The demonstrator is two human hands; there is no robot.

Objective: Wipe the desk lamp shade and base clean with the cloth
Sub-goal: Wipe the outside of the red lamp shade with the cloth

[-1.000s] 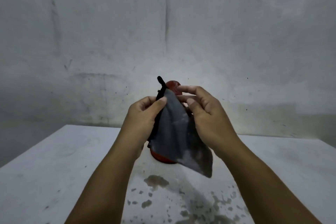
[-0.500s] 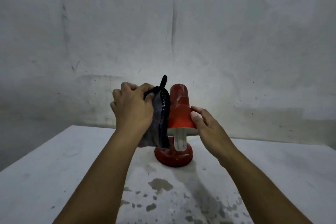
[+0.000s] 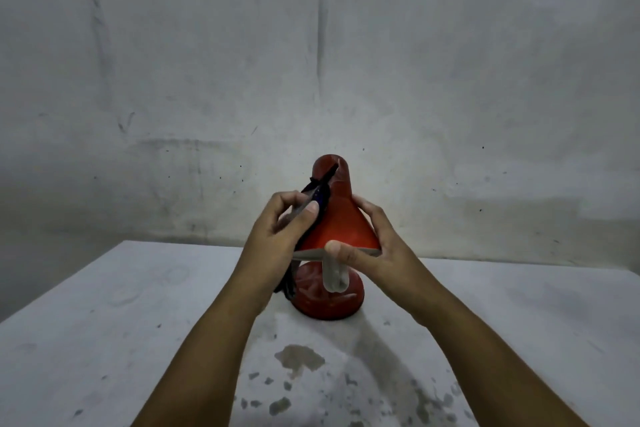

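Observation:
A small red desk lamp stands on the white table, its cone shade [image 3: 341,218] above a round red base [image 3: 329,302]. A white bulb [image 3: 333,276] hangs below the shade. My left hand [image 3: 280,236] pinches a dark grey cloth [image 3: 320,191] and holds it against the shade's left side; part of the cloth hangs down behind my wrist. My right hand [image 3: 372,246] grips the shade's right side, thumb on the front rim and fingers round the back.
The white table [image 3: 121,322] has dark stains and chipped spots [image 3: 298,360] near its front. A stained grey wall [image 3: 311,62] rises close behind the lamp. The table's left edge slants across the lower left.
My left hand has brought the cloth onto the shade's left side. My right hand has moved from the rim's edge into a grip round the shade.

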